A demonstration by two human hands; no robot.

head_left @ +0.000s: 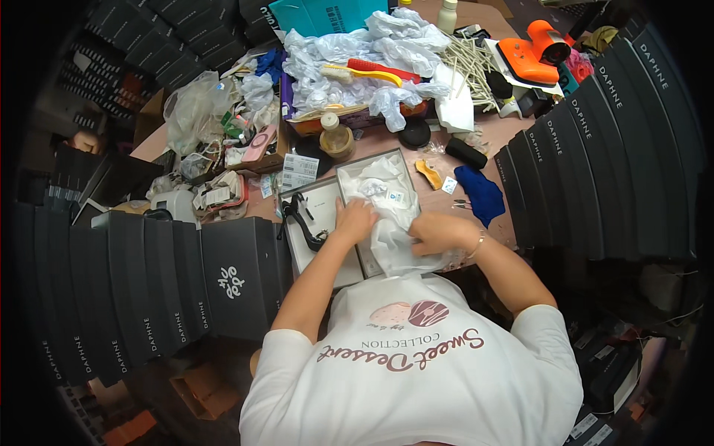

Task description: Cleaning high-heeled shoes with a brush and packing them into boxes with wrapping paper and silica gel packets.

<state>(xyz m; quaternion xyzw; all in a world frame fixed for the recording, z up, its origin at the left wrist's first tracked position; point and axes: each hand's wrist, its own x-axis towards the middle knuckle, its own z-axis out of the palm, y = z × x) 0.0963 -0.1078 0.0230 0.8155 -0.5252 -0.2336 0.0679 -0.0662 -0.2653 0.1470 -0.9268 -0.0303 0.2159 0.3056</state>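
Stacks of dark boxes [186, 290] ring a cluttered bench [506, 134], and in the middle sits an open grey box [348, 175] stuffed with white tissue paper [383, 189]. Both hands press flat on that paper: the left hand [355, 221] spread at its near-left side, the right hand [437, 233] with curled fingers pinching a fold. Beside it the lid [316, 256] carries a black high-heeled sandal [303, 219]. I'd judge the paper featherlight, limp and easily torn, best gathered by its edges; the sandal is stiffer, taken at strap or heel.

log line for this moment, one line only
left hand on white tissue paper | right hand on tissue | open grey box | black shoe on lid
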